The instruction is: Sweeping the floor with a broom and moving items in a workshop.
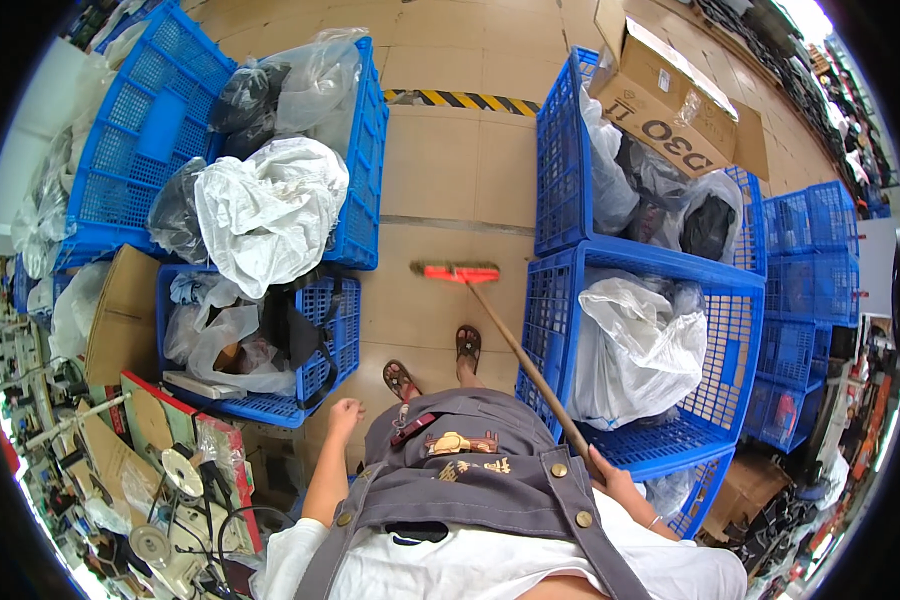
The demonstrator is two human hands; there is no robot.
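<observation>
From my feed, the right hand (610, 468) is wrapped around the upper end of a broom's wooden handle (530, 370), close against the blue crate (735, 330) holding a white plastic bag (635, 345). The handle slants forward and left to the red-orange broom head (455, 271), which rests on the tan floor (440, 170) just ahead of two sandalled feet (435, 362). The left hand (345, 413) hangs loosely curled with nothing in it (fingers bent, not a tight fist), beside another blue crate (315, 375) stuffed with bags. A cardboard box (670, 100) sits atop the far right crates.
</observation>
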